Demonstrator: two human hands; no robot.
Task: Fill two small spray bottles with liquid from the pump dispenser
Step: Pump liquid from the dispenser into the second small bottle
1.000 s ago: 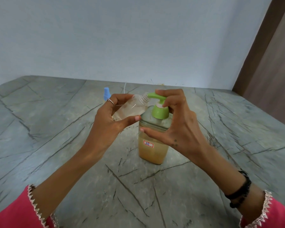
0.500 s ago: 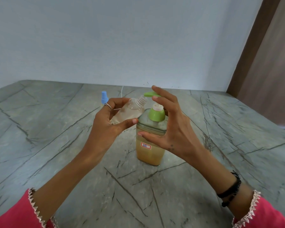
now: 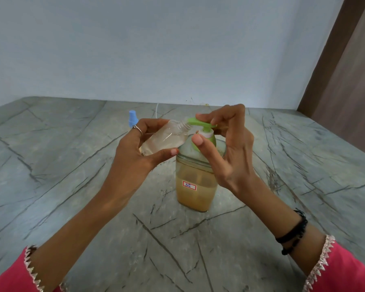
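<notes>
We see the left hand (image 3: 135,152) gripping a small clear spray bottle (image 3: 164,138), uncapped, tilted w/ its threaded neck at the green pump spout (image 3: 195,121); a little clear liquid inside. Right hand (image 3: 228,148) has fingers curled on the pump head, thumb by the collar. Pump dispenser (image 3: 195,186) stands on the grey marble counter (image 3: 72,186), approx. half full of amber liquid, labelled "35". Behind the left hand, a blue spray cap (image 3: 132,118).
</notes>
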